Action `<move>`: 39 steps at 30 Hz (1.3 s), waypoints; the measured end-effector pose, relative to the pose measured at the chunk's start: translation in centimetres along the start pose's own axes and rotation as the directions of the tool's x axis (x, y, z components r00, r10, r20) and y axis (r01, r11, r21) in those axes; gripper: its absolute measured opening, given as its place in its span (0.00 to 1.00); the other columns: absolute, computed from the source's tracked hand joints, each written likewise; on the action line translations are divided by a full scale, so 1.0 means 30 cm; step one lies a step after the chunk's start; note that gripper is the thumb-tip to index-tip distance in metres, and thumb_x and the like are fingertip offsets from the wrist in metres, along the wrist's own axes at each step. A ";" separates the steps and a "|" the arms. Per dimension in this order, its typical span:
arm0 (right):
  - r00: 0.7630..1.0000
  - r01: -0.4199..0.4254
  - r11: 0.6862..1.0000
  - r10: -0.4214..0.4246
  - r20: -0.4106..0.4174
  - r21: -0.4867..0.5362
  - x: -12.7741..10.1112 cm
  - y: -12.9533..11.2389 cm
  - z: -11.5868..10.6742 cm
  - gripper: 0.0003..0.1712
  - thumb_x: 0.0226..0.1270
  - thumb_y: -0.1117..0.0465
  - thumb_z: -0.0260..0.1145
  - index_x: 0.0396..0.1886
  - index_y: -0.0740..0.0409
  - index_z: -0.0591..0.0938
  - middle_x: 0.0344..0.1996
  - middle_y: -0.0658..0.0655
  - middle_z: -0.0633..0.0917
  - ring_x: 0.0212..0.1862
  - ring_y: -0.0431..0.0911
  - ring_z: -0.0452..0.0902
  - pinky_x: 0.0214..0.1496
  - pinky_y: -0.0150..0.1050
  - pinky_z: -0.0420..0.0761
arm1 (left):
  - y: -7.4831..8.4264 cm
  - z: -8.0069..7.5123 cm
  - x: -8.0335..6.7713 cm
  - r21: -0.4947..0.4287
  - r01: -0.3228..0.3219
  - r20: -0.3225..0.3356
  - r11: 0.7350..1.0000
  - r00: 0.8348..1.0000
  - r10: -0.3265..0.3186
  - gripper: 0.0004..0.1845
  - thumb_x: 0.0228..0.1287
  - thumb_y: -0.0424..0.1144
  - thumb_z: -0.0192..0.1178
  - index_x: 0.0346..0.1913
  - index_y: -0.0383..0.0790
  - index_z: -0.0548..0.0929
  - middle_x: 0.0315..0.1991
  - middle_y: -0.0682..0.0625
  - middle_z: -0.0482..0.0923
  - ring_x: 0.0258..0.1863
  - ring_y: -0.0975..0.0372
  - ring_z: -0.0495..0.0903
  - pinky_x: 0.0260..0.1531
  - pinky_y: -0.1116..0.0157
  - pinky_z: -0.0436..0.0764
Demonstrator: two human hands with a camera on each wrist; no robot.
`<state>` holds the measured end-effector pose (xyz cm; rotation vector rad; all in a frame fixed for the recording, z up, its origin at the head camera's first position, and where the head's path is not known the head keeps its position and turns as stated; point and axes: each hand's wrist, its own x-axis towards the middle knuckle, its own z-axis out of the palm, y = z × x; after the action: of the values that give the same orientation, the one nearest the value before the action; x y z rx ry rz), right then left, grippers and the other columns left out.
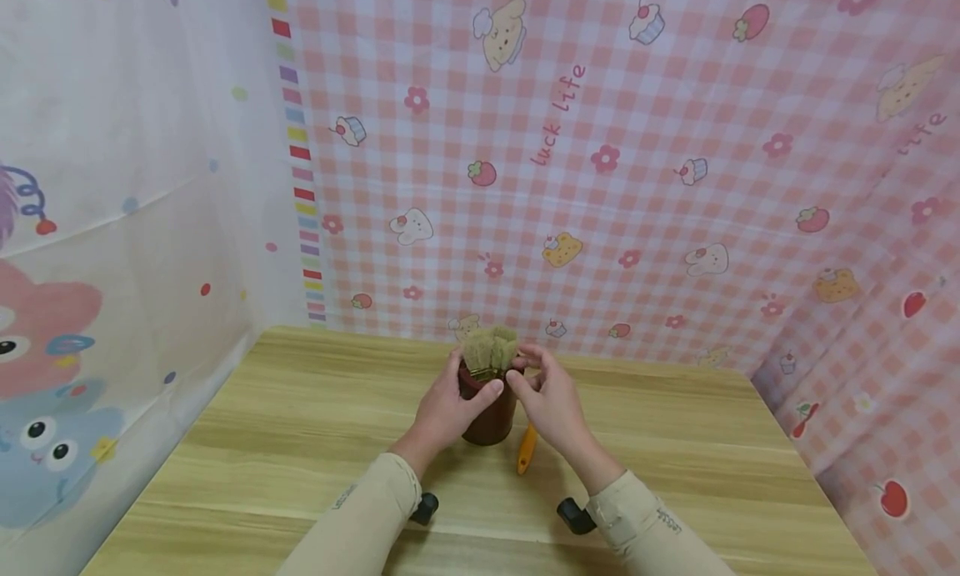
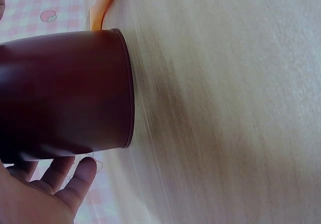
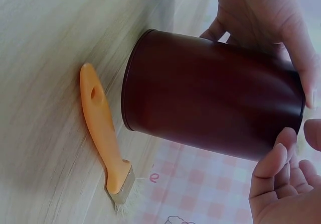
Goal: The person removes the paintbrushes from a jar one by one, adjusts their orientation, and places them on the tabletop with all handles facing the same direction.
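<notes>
A dark red-brown cup (image 1: 489,422) stands on the wooden table, filled with brushes (image 1: 491,351) whose tan-green bristles point up. My left hand (image 1: 442,405) grips the cup from the left, its thumb along the near rim; in the left wrist view, fingertips (image 2: 83,176) show past the cup wall. On the other side, my right hand (image 1: 551,397) has its fingers loosely bent at the rim, and in the right wrist view a fingertip (image 3: 286,136) touches the cup wall. The brushes' lower parts are hidden inside the cup.
A brush with an orange handle (image 3: 100,126) and pale bristles lies on the table (image 1: 315,443), to the right of the cup. Two black fittings (image 1: 576,516) show by the sleeves. Pink checked cloth (image 1: 450,251) hangs behind the table, and a white printed cloth (image 1: 172,251) at the left.
</notes>
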<state>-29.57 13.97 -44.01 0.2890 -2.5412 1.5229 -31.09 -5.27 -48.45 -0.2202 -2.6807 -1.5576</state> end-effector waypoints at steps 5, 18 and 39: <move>1.000 -0.009 1.000 0.009 -0.004 0.008 0.003 0.007 0.000 0.26 0.80 0.54 0.68 0.73 0.49 0.76 0.59 0.53 0.88 0.35 0.46 0.82 0.30 0.35 0.77 | 0.005 -0.003 -0.004 -0.001 0.020 0.004 1.000 1.000 -0.020 0.57 0.67 0.77 0.60 0.88 0.56 0.49 0.83 0.40 0.63 0.79 0.42 0.69 0.74 0.37 0.70; 1.000 -0.011 1.000 0.011 0.000 0.026 0.006 0.012 -0.003 0.26 0.80 0.55 0.68 0.73 0.51 0.76 0.59 0.55 0.88 0.37 0.51 0.84 0.30 0.34 0.78 | 0.007 -0.004 -0.007 -0.008 0.015 0.008 1.000 1.000 -0.015 0.56 0.67 0.76 0.60 0.88 0.56 0.49 0.82 0.40 0.65 0.79 0.43 0.69 0.75 0.38 0.70; 1.000 -0.019 1.000 0.019 0.007 -0.004 0.015 0.008 -0.010 0.28 0.78 0.55 0.70 0.73 0.50 0.76 0.58 0.55 0.87 0.36 0.45 0.82 0.32 0.36 0.80 | 0.012 -0.007 -0.006 -0.008 0.010 0.009 1.000 1.000 -0.010 0.55 0.68 0.74 0.61 0.88 0.55 0.50 0.82 0.40 0.65 0.79 0.43 0.69 0.75 0.38 0.70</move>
<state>-30.07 14.31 -43.97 0.2711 -2.5595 1.5266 -30.86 -5.28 -48.06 -0.2153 -2.6865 -1.5744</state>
